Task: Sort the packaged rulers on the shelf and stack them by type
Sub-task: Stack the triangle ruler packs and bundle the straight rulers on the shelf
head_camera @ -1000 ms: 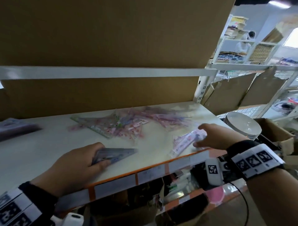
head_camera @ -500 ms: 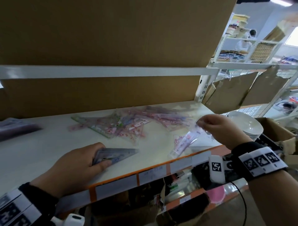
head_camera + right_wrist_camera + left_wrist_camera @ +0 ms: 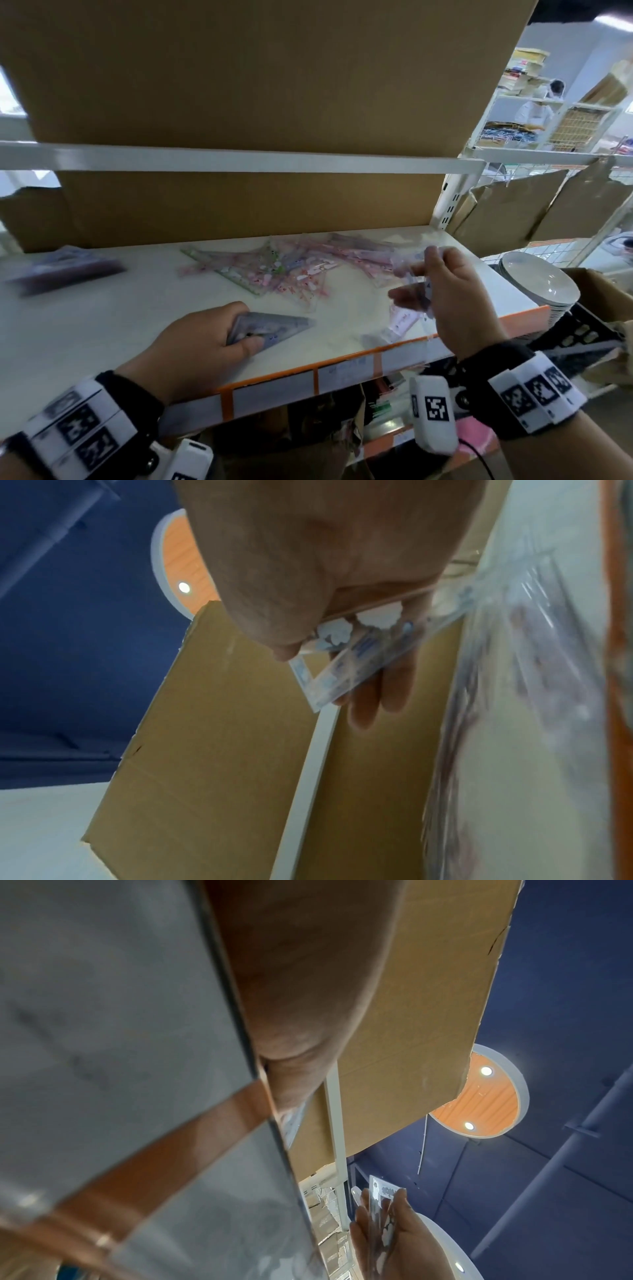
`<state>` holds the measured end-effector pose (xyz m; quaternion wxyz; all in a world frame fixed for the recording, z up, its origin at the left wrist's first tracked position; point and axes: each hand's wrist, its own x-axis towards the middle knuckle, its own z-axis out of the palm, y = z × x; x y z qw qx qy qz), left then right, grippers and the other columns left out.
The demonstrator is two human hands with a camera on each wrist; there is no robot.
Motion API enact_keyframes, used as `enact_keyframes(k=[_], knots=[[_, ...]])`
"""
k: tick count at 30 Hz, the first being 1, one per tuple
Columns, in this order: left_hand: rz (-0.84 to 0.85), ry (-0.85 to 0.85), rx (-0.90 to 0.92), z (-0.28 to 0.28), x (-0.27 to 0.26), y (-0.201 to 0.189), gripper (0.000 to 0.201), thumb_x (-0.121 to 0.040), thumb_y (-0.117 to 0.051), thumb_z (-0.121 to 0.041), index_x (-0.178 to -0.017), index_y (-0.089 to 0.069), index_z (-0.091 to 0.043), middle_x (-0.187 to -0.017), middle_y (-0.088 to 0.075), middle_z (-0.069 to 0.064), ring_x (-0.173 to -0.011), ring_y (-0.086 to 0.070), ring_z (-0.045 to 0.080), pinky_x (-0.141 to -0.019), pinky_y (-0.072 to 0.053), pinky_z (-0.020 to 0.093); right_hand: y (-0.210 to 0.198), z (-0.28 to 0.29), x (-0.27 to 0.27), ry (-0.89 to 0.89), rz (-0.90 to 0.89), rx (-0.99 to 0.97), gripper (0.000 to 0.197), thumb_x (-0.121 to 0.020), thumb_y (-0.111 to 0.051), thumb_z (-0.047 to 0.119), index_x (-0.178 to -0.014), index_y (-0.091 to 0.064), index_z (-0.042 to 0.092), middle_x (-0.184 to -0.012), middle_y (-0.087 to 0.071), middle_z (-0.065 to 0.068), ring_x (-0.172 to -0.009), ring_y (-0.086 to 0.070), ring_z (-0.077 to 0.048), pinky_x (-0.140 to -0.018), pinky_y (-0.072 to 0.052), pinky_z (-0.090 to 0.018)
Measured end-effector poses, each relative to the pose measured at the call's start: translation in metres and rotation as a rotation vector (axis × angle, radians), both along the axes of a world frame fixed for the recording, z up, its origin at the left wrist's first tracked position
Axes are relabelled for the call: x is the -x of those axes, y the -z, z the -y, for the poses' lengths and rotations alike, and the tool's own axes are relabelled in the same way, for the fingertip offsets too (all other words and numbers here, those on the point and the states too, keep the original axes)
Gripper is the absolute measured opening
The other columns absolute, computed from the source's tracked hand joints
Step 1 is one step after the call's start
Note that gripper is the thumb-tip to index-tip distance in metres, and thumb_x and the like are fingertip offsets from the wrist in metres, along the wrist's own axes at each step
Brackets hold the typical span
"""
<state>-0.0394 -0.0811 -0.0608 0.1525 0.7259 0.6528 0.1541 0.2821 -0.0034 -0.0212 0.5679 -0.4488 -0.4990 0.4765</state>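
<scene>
On the white shelf (image 3: 102, 325) my left hand (image 3: 239, 334) grips a stack of grey-blue triangular rulers (image 3: 281, 325) that lies flat near the front edge. Above the shelf's right end, my raised right hand (image 3: 421, 284) pinches a clear packaged ruler (image 3: 407, 270) between thumb and fingers. In the right wrist view this packaged ruler (image 3: 346, 656) has blue and white print. A pink packaged ruler (image 3: 400, 323) lies under that hand by the front edge. A loose pile of pink and clear packaged rulers (image 3: 298, 270) covers the middle back of the shelf.
A dark purple stack of packs (image 3: 65, 270) lies at the shelf's far left. Cardboard (image 3: 239, 205) lines the back wall, with a white shelf rail (image 3: 239, 161) overhead. White bowls (image 3: 541, 284) and a cardboard box (image 3: 603, 291) stand beyond the right end.
My right hand has lifted a clear packaged ruler off the front right of the shelf and raised it. The left hand has stayed on its stack.
</scene>
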Motion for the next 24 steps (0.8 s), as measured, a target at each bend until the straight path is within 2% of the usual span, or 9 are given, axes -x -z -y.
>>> enact_keyframes(k=[2, 4, 7, 9, 12, 15, 19, 22, 24], knots=[[0.039, -0.026, -0.003, -0.001, 0.001, 0.002, 0.029, -0.083, -0.053, -0.065, -0.089, -0.043, -0.038, -0.073, -0.059, -0.005, -0.066, -0.055, 0.005, -0.057, -0.043, 0.027, 0.008, 0.010, 0.020, -0.041, -0.031, 0.091, 0.029, -0.102, -0.046, 0.040, -0.094, -0.050, 0.013, -0.085, -0.066, -0.008, -0.050, -0.062, -0.031, -0.042, -0.046, -0.031], [0.071, -0.049, -0.001, -0.002, 0.003, 0.003, 0.033, -0.081, -0.055, -0.065, -0.097, -0.041, -0.039, -0.076, -0.059, -0.006, -0.067, -0.055, 0.005, -0.055, -0.042, 0.026, 0.015, 0.019, 0.039, -0.109, 0.049, 0.147, 0.025, -0.096, -0.055, 0.041, -0.089, -0.054, 0.018, -0.077, -0.059, -0.003, -0.052, -0.055, -0.024, -0.042, -0.036, -0.028], [0.100, -0.052, 0.019, -0.005, 0.005, 0.003, 0.039, -0.081, -0.058, -0.064, -0.108, -0.039, -0.042, -0.083, -0.060, -0.011, -0.072, -0.056, 0.003, -0.063, -0.047, 0.026, 0.023, 0.026, 0.057, -0.243, 0.546, 0.016, 0.019, -0.085, -0.065, 0.033, -0.077, -0.049, 0.028, -0.069, -0.050, 0.006, -0.060, -0.044, -0.013, -0.053, -0.036, -0.027], [0.106, -0.047, 0.030, -0.006, 0.006, 0.004, 0.040, -0.083, -0.058, -0.065, -0.109, -0.040, -0.042, -0.084, -0.060, -0.012, -0.072, -0.056, 0.002, -0.063, -0.046, 0.024, 0.023, 0.029, 0.067, -0.333, 0.844, -0.164, 0.024, -0.080, -0.070, 0.028, -0.081, -0.046, 0.032, -0.082, -0.048, 0.012, -0.063, -0.046, -0.008, -0.059, -0.039, -0.017], [0.149, -0.056, 0.034, -0.006, 0.006, 0.005, 0.028, -0.087, -0.055, -0.063, -0.103, -0.043, -0.043, -0.084, -0.064, -0.014, -0.072, -0.058, 0.000, -0.061, -0.046, 0.022, 0.020, 0.028, 0.079, -0.451, 1.029, -0.323, 0.026, -0.079, -0.068, 0.040, -0.095, -0.048, 0.043, -0.106, -0.040, 0.020, -0.089, -0.051, 0.001, -0.073, -0.043, -0.010], [0.173, -0.055, 0.025, -0.006, 0.006, 0.004, 0.017, -0.094, -0.049, -0.057, -0.101, -0.045, -0.042, -0.089, -0.064, -0.015, -0.076, -0.058, 0.001, -0.064, -0.046, 0.023, 0.020, 0.024, 0.087, -0.473, 1.068, -0.410, 0.028, -0.085, -0.063, 0.044, -0.112, -0.055, 0.039, -0.115, -0.040, 0.020, -0.098, -0.050, 0.004, -0.078, -0.042, -0.008], [0.203, -0.066, 0.002, -0.006, 0.006, 0.006, 0.012, -0.098, -0.044, -0.051, -0.101, -0.048, -0.040, -0.087, -0.063, -0.013, -0.076, -0.057, 0.003, -0.063, -0.044, 0.023, 0.026, 0.022, 0.094, -0.462, 0.996, -0.477, 0.027, -0.087, -0.069, 0.016, -0.105, -0.061, 0.035, -0.111, -0.048, 0.018, -0.096, -0.054, 0.001, -0.077, -0.041, -0.009], [0.221, -0.071, -0.011, -0.007, 0.006, 0.007, 0.012, -0.099, -0.042, -0.047, -0.101, -0.050, -0.038, -0.085, -0.062, -0.013, -0.077, -0.057, 0.003, -0.064, -0.044, 0.022, 0.031, 0.025, 0.095, -0.410, 0.935, -0.513, 0.033, -0.086, -0.068, 0.009, -0.103, -0.059, 0.036, -0.102, -0.054, 0.019, -0.092, -0.058, -0.002, -0.075, -0.046, -0.014], [0.223, -0.056, -0.016, -0.006, 0.006, 0.006, 0.015, -0.099, -0.040, -0.048, -0.103, -0.051, -0.038, -0.087, -0.062, -0.014, -0.079, -0.057, 0.002, -0.070, -0.047, 0.024, 0.033, 0.027, 0.097, -0.402, 0.890, -0.483, 0.041, -0.085, -0.067, 0.008, -0.111, -0.056, 0.038, -0.101, -0.057, 0.021, -0.094, -0.058, -0.003, -0.077, -0.048, -0.018]])
